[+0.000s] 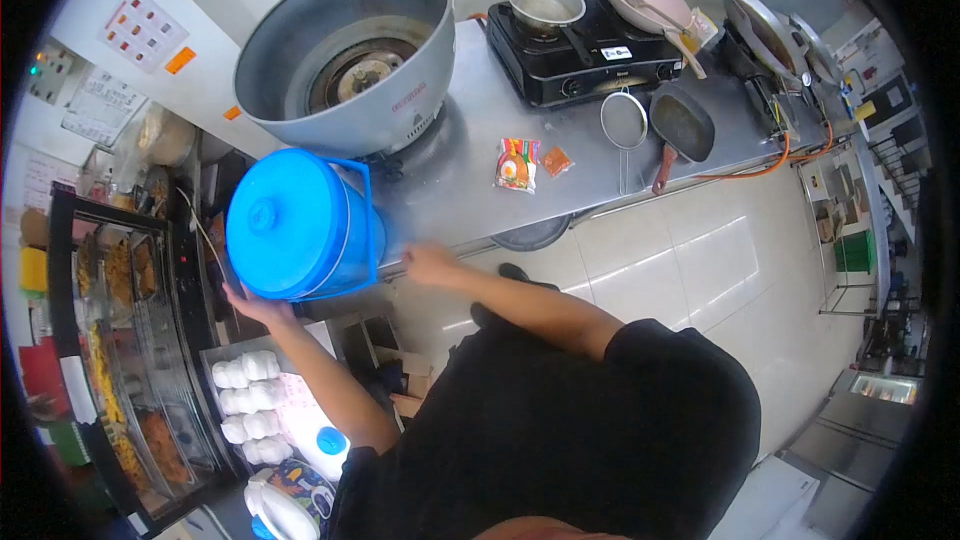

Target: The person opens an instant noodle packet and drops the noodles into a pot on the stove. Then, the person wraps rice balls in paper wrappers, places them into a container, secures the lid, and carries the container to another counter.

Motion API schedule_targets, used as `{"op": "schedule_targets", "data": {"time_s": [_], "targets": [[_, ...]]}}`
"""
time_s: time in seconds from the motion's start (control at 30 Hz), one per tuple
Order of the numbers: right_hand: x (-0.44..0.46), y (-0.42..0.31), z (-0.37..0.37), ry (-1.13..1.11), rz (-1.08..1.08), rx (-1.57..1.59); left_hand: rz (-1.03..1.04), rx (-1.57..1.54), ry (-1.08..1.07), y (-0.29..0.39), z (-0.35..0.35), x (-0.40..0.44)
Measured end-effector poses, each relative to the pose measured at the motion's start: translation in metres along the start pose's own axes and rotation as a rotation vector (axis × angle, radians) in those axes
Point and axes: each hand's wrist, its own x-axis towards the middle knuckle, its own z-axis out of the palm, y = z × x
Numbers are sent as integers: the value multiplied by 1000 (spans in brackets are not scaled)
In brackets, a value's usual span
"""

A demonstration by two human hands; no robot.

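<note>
A large blue lidded water jug [285,220] with a blue carrying handle [372,215] stands at the left end of the steel counter. My left hand [262,308] is at the jug's near left edge, palm toward it and fingers stretched out; whether it bears any weight I cannot tell. My right hand [430,266] hovers by the counter's front edge, to the right of the jug and apart from it. Its fingers look curled but blurred. Beyond it on the counter lie a noodle packet [517,164] and a small orange sachet [557,161].
Behind the jug stands a big grey round drum [345,60]. A black gas stove [590,55] carries a small pot [547,4] and a pink pan [648,0]. A strainer [624,123] and a dark square pan [682,123] lie nearby. A food display case [130,340] is at left.
</note>
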Motion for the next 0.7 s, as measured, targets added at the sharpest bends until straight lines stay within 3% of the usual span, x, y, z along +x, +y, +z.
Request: {"op": "schedule_targets", "data": {"time_s": [0.07,0.13,0.2,0.27,0.3,0.4,0.5,0.57,0.6,0.67,0.7], "targets": [[-5,22,-25,220,75,57,33,-18,40,9,-23,-10],[2,106,-61,474,137,-227,-52,69,338,-23,-26,-64],[26,139,-121,719,149,-359,-3,165,444,-53,-40,-94],[41,170,-154,766,169,-449,92,203,746,-106,-57,-137],[51,179,-168,794,175,-491,35,197,642,-133,-87,-153],[74,191,-213,161,187,-606,-118,265,607,-165,-13,-223],[84,204,-198,226,107,-600,-185,427,377,-216,43,-243],[84,215,-183,304,31,-638,-264,499,9,-244,79,-237],[85,218,-178,344,-6,-656,-303,586,-69,-262,102,-228],[84,207,-176,401,-84,-638,-171,707,-239,-295,149,-212],[79,197,-178,426,-122,-628,11,858,-303,-302,178,-206]]}}
